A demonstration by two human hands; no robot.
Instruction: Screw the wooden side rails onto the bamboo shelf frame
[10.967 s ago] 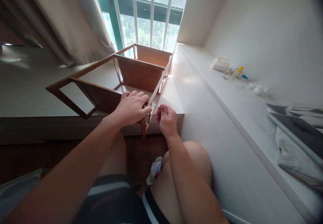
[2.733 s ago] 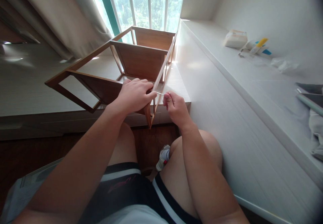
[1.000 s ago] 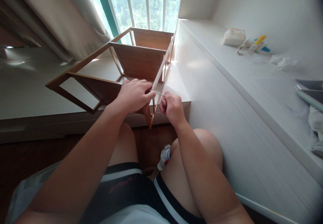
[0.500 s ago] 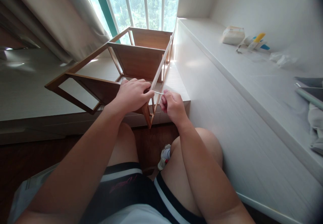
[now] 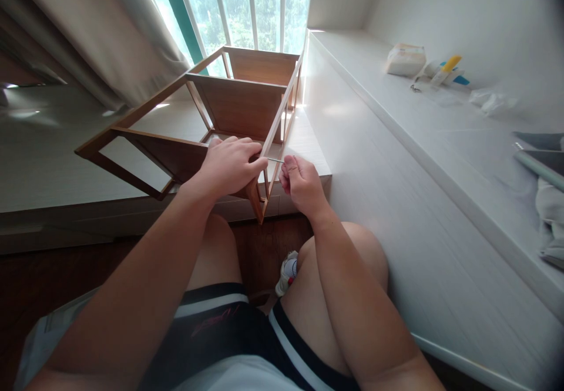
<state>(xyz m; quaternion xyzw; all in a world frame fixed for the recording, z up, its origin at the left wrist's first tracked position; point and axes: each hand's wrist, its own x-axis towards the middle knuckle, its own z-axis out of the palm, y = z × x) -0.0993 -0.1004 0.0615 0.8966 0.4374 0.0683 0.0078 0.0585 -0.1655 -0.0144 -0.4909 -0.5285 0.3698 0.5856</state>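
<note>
A brown wooden shelf frame [image 5: 240,106] lies on its side on a low pale platform [image 5: 48,161]. My left hand [image 5: 231,164] is wrapped over the frame's near corner, fingers curled round the wood. My right hand [image 5: 298,182] is closed just right of that corner, pinching a thin metal tool [image 5: 275,160] whose tip meets the frame's side rail. My bare knees are below the hands.
A long white ledge [image 5: 396,120] runs along the right wall. On it lie a white pack [image 5: 405,60], small tubes with a yellow cap [image 5: 447,69], crumpled plastic [image 5: 489,100] and folded cloth [image 5: 549,203]. Curtain [image 5: 106,38] and barred window [image 5: 247,9] stand behind the frame.
My right hand has turned slightly on the metal tool at the frame's corner. My left hand has stayed on the frame. The view has shifted a little.
</note>
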